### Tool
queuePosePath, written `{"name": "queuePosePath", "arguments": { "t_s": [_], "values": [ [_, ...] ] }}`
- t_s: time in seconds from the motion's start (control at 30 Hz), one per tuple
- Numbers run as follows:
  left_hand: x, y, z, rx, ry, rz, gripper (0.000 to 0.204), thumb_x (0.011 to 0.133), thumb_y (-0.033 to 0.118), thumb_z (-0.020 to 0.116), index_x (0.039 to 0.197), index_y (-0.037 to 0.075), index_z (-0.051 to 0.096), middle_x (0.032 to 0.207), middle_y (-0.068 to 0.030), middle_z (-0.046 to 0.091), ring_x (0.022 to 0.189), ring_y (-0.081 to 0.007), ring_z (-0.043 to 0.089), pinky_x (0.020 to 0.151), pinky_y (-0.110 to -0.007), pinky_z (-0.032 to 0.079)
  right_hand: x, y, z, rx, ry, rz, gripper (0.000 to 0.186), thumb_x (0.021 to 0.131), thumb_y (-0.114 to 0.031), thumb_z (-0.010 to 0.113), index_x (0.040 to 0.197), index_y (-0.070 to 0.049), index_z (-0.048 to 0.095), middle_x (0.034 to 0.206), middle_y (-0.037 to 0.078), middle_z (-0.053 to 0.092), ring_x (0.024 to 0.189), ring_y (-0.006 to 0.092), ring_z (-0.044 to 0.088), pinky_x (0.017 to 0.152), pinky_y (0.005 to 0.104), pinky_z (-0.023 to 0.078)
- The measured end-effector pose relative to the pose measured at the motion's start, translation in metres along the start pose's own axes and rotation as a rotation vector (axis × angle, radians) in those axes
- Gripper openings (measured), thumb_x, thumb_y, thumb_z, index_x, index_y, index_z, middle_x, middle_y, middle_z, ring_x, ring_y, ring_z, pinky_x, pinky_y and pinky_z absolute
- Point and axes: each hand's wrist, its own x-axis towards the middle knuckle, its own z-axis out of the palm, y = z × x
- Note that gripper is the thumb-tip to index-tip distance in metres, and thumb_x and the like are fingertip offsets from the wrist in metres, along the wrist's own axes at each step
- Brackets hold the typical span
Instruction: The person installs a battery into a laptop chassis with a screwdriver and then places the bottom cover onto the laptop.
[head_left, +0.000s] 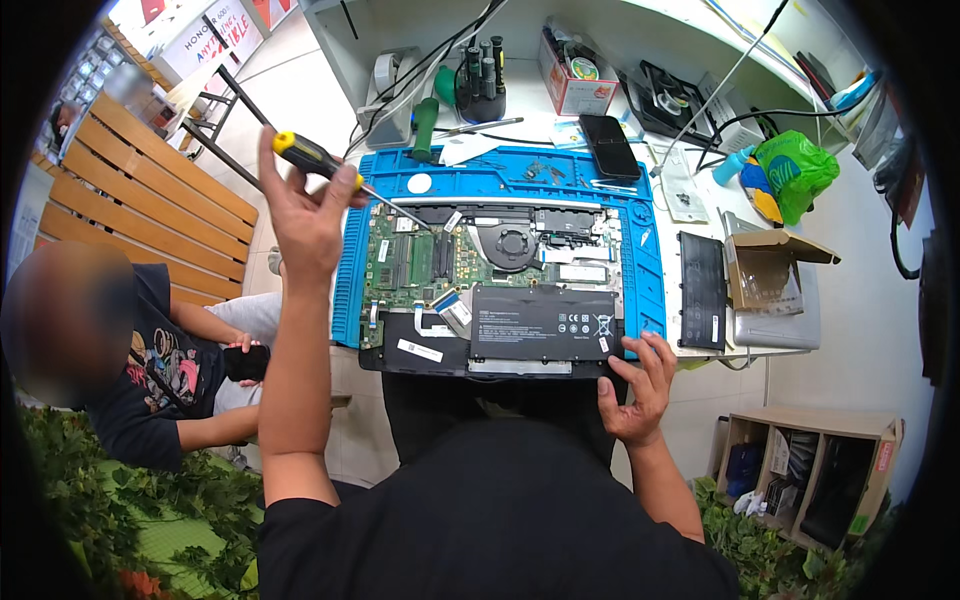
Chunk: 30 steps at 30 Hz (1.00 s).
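Observation:
My left hand [305, 200] grips the yellow and black screwdriver [305, 155] by its handle, with the shaft angled down to the right over the green circuit board [385, 260] of an opened laptop on a blue mat [642, 260]. The tip is near the upper middle of the board; whether it touches cannot be told. A round fan [510, 245] sits right of it, and a black battery [540, 323] lies along the laptop's front right. My right hand [640, 390] has its fingers apart, fingertips at the battery's right end and the laptop's front right corner.
A phone [608, 145], green-handled tool [425, 130] and tool holder [478, 90] stand or lie behind the mat. A loose battery [702, 290], open cardboard box [760, 275] and green bag [795, 175] are at right. A seated person [150, 360] holding a phone is at left.

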Motion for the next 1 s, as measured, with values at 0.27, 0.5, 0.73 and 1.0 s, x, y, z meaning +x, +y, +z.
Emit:
{"name": "queuePosePath", "arguments": {
  "t_s": [0.27,0.5,0.73,1.0],
  "values": [
    [-0.076,-0.015,0.025,-0.209,0.018,-0.257,0.098,0.104,0.000,0.073,0.174,0.015,0.006,0.124,-0.0188,0.064,0.094,-0.0218,0.075,0.075,-0.034,0.071,0.015,0.000,0.007,0.048,0.043,-0.040,0.020,0.080,-0.008,0.083,0.097,-0.004,0.075,0.125,0.016,0.073,0.129,0.0421,0.060,0.109,0.0533,0.050],
    [-0.079,-0.025,0.021,-0.202,0.061,-0.257,0.096,0.104,0.001,0.074,0.174,0.015,0.009,0.123,-0.0178,0.065,0.095,-0.0209,0.075,0.075,-0.034,0.070,0.011,-0.003,0.007,0.074,0.057,-0.021,0.019,0.080,-0.007,0.083,0.096,-0.004,0.074,0.122,0.016,0.074,0.126,0.0423,0.061,0.107,0.0526,0.050],
    [-0.077,-0.023,0.024,-0.167,0.074,-0.275,0.099,0.101,0.002,0.079,0.173,0.013,0.011,0.121,-0.0182,0.064,0.090,-0.0212,0.076,0.071,-0.033,0.069,0.022,-0.015,0.000,0.042,0.037,-0.073,0.037,0.077,-0.015,0.087,0.111,-0.005,0.074,0.120,0.014,0.073,0.122,0.0390,0.062,0.105,0.0506,0.048],
    [-0.076,-0.017,0.029,-0.183,0.110,-0.314,0.102,0.099,0.006,0.083,0.172,0.010,0.012,0.119,-0.0186,0.065,0.086,-0.0218,0.077,0.068,-0.032,0.068,0.118,-0.064,0.044,0.159,-0.180,-0.134,0.054,0.079,-0.028,0.095,0.123,-0.005,0.073,0.112,0.011,0.071,0.112,0.0327,0.062,0.100,0.0455,0.047]
  ]
}}
